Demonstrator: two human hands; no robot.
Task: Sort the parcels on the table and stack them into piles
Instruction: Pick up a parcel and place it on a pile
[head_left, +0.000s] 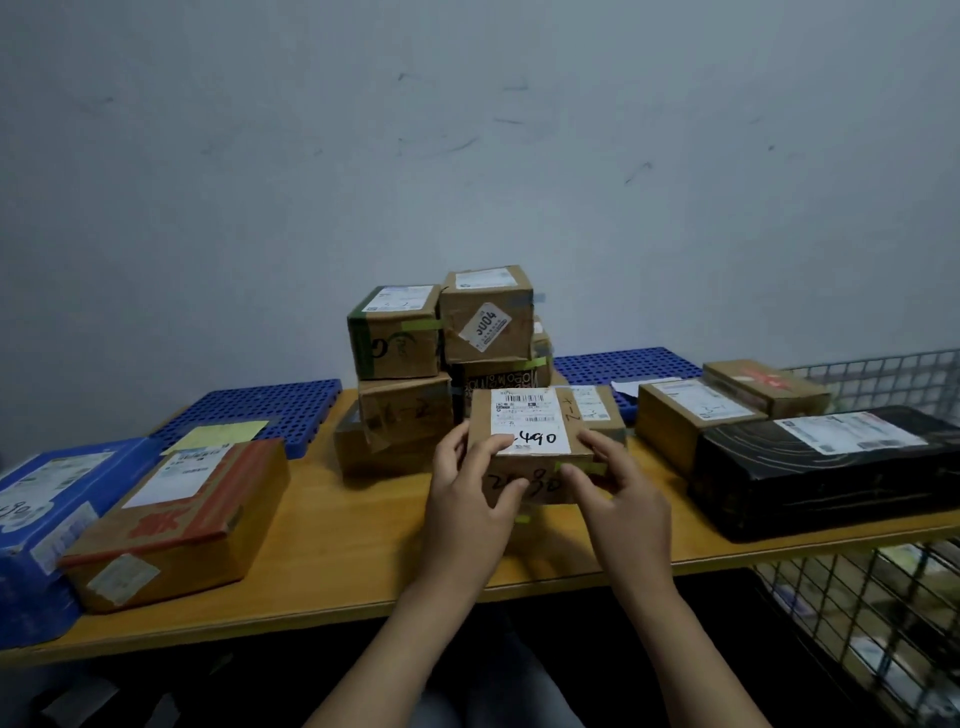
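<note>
Two hands, both yours, with bare forearms coming up from the lower edge and converging on one item.

1. Left hand (470, 499): wrist straight, thumb laid across the top near the label's left edge, fingers curled onto the near face. It grips the small parcel (530, 441) from the left.
2. Right hand (618, 499): thumb on the top right edge, fingers bent against the near face beside a strip of green tape. It grips the same parcel from the right.
3. Small parcel: brown cardboard, held over the middle of the table (337, 545), just in front of the central stack (405, 364). You cannot tell whether its base touches the tabletop. The long axis runs left to right. The labelled face is up and tipped slightly toward you, and the handwritten "490" reads upright from your side.
4. Central stack: cardboard boxes piled against the wall, the top right one bearing a white sticker.
5. Left of you: a red-taped carton (176, 519) beside a blue parcel (36, 509).
6. Right of you: a long black parcel (831, 467), its long axis left to right, with two brown boxes (691, 415) behind it.
</note>
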